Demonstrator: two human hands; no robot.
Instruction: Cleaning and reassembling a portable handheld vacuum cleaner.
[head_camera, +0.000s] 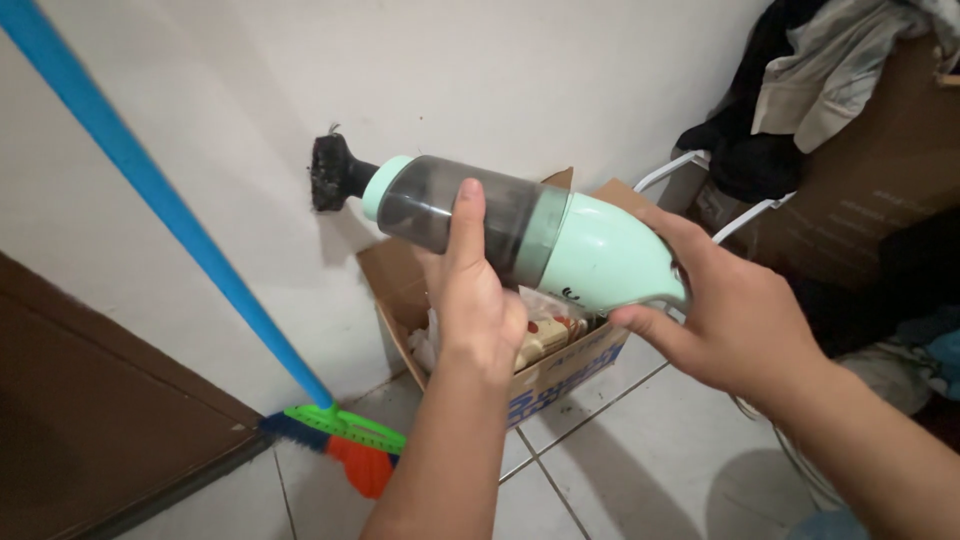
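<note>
A mint-green handheld vacuum (590, 255) with a smoky clear dust cup (420, 205) and a black brush nozzle (330, 175) is held level, nozzle pointing left at the white wall. My left hand (470, 300) wraps the dust cup from below, thumb up over it. My right hand (735, 315) grips the handle at the vacuum's rear. Below the vacuum stands an open cardboard box (560, 375) with packets inside.
A broom with a blue handle (150, 185) and a green and orange head (350, 440) leans against the wall at left. A dark brown door (90, 420) is at lower left. Clothes (810, 80) hang over a white rack (740, 215) at right. White tiled floor (640, 450) lies below.
</note>
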